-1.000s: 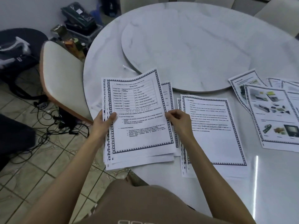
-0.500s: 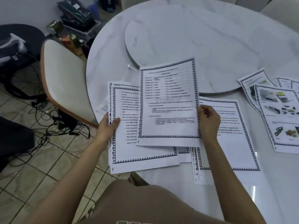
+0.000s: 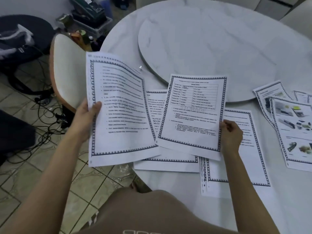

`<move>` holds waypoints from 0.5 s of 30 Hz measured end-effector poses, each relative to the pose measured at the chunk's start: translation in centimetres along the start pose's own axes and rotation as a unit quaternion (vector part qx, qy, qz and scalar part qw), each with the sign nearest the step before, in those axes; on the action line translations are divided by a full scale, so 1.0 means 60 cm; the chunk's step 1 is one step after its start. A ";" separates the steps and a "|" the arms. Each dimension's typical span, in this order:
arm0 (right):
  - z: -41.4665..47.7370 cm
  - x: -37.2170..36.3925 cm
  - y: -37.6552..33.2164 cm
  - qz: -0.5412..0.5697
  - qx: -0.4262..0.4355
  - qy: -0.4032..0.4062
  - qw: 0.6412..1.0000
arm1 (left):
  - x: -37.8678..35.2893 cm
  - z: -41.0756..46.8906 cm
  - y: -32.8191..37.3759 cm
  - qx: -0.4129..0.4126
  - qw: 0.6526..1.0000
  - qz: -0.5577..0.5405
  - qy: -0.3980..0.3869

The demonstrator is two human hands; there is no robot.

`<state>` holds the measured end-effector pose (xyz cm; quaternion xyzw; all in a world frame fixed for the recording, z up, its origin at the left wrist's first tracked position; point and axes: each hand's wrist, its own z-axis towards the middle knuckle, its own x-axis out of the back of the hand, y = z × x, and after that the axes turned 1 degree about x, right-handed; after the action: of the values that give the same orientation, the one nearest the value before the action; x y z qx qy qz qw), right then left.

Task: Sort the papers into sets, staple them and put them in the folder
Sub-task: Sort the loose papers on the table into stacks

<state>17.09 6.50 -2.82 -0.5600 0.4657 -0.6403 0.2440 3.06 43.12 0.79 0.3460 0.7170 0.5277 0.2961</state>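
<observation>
My left hand grips a bordered text sheet by its left edge, lifted off the table's near-left rim. In my right hand a bordered sheet with a table printed on top is pinched at its right edge, held over the papers on the table. Beneath them lie another text page and a stack of text pages. Pages with colour pictures lie at the far right. No stapler or folder is in view.
The round white marble table carries a raised turntable disc. A small staple-like bit lies by the disc. A white chair stands at the left, with cables, a bag and boxes on the tiled floor.
My right hand carried the table sheet off the held stack and rightward over the table. My left hand lifted its remaining sheet up and to the left.
</observation>
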 end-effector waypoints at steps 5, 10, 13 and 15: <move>-0.024 -0.035 -0.018 0.014 -0.002 -0.049 0.999 | 0.015 0.001 0.050 -0.048 0.999 -0.013 -0.009; -0.046 -0.063 -0.023 -0.016 0.032 -0.097 0.995 | -0.004 0.005 0.091 -0.064 0.996 -0.052 -0.023; -0.058 -0.070 -0.021 -0.057 0.059 -0.116 0.990 | -0.031 0.003 0.105 -0.070 0.993 -0.066 -0.064; -0.062 -0.071 -0.019 -0.093 0.107 -0.110 0.984 | -0.049 -0.001 0.109 -0.063 0.990 -0.086 -0.087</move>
<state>14.91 11.77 -3.68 -0.6388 0.3110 -0.6404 0.2916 5.95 42.05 7.24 0.3081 0.6809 0.5124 0.4231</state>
